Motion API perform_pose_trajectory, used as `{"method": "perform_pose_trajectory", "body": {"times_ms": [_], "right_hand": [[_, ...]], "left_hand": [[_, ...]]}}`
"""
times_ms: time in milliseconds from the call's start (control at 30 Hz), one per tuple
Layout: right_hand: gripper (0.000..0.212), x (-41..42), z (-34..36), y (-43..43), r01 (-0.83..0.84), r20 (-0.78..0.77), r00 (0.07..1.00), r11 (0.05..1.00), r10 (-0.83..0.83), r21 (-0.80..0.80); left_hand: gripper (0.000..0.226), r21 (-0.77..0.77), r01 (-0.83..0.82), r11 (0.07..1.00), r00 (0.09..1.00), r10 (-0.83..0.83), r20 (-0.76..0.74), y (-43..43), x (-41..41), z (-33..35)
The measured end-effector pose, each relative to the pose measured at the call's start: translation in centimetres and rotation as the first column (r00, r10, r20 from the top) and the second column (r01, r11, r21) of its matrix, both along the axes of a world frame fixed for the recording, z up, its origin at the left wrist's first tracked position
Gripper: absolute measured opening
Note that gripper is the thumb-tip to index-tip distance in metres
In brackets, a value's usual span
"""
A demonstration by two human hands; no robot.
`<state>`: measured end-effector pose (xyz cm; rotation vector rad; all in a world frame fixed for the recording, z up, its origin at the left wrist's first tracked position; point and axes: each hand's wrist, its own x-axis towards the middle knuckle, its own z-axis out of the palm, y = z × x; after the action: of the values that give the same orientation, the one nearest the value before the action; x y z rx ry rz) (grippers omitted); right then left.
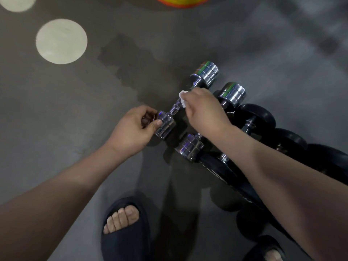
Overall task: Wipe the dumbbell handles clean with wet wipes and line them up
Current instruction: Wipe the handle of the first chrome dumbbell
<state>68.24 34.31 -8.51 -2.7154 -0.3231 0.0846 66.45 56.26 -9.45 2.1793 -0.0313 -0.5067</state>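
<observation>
Plainly two chrome dumbbells lie on the floor point(75, 110) - the outer dumbbell point(205, 73) and the inner dumbbell point(232, 94) - with black dumbbells point(258, 117) beside, count unclear. The left hand point(135, 127) grips the outer one's near head; the right hand point(203, 112) pinches one white wipe point(182, 97) against its handle point(176, 107).

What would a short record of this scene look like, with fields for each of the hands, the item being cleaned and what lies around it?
left hand: grips the near end of a chrome dumbbell
right hand: holds a white wipe against that dumbbell's handle
nearby: a second chrome dumbbell and black dumbbells, off to the right
surface: grey floor
footwear: dark slippers
</observation>
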Motion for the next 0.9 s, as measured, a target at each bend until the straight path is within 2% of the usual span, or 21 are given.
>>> {"method": "perform_pose_trajectory", "body": {"times_ms": [100, 133, 233, 300, 400, 467, 600, 633, 767, 800, 900], "right_hand": [[0.015, -1.0, 0.2, 0.2, -0.189, -0.022, 0.981, 0.981, 0.190, 0.034], [0.015, -0.7, 0.3, -0.3, -0.195, -0.020, 0.980, 0.980, 0.196, 0.033], [0.016, 1.2, 0.0, -1.6, 0.046, 0.014, 0.999, 0.999, -0.046, -0.012], [0.015, 1.1, -0.2, -1.0, 0.104, 0.013, 0.995, 0.994, -0.104, -0.014], [0.016, -0.6, -0.3, 0.2, -0.117, -0.037, 0.992, 0.993, 0.117, 0.016], [0.016, -0.2, -0.3, -0.7, -0.167, -0.025, 0.986, 0.986, 0.167, 0.006], [0.016, 1.9, -0.6, -1.3, 0.132, 0.046, 0.991, 0.990, -0.130, -0.049], [0.016, 1.7, -0.7, -0.8, 0.161, 0.050, 0.986, 0.985, -0.158, -0.058], [0.022, 0.5, -0.8, -0.4, -0.019, 0.017, 1.000, 1.000, 0.019, -0.024], [0.020, 0.9, -0.7, -0.9, -0.016, -0.001, 1.000, 0.999, 0.016, -0.030], [0.018, 2.1, -0.6, -1.2, 0.131, 0.005, 0.991, 0.988, -0.131, -0.076]], "left_hand": [[0.020, -0.033, 0.016, 0.999, 1.000, -0.016, -0.003, -0.2, 0.1, 0.2], [0.021, -0.038, 0.023, 0.999, 1.000, -0.023, 0.003, -0.2, 0.1, 0.2], [0.017, -0.005, 0.033, 0.999, 0.999, -0.033, 0.009, -0.1, 0.2, 0.2], [0.014, 0.003, 0.020, 1.000, 1.000, -0.020, 0.009, -0.1, 0.2, 0.3], [0.016, 0.054, 0.021, 0.998, 1.000, -0.022, 0.020, -0.2, 0.3, 0.5], [0.014, 0.094, 0.012, 0.996, 0.999, -0.015, 0.030, -0.3, 0.3, 0.6], [0.022, 0.137, 0.033, 0.990, 0.995, -0.045, 0.087, -0.5, -0.1, 0.5], [0.028, 0.146, 0.045, 0.988, 0.993, -0.060, 0.101, -0.5, -0.2, 0.4], [0.043, 0.171, 0.073, 0.983, 0.990, -0.091, 0.103, -0.3, -0.2, 0.4], [0.043, 0.169, 0.069, 0.983, 0.991, -0.087, 0.098, -0.3, -0.2, 0.5], [0.042, 0.159, 0.071, 0.985, 0.990, -0.088, 0.107, -0.3, -0.2, 0.7]]}}
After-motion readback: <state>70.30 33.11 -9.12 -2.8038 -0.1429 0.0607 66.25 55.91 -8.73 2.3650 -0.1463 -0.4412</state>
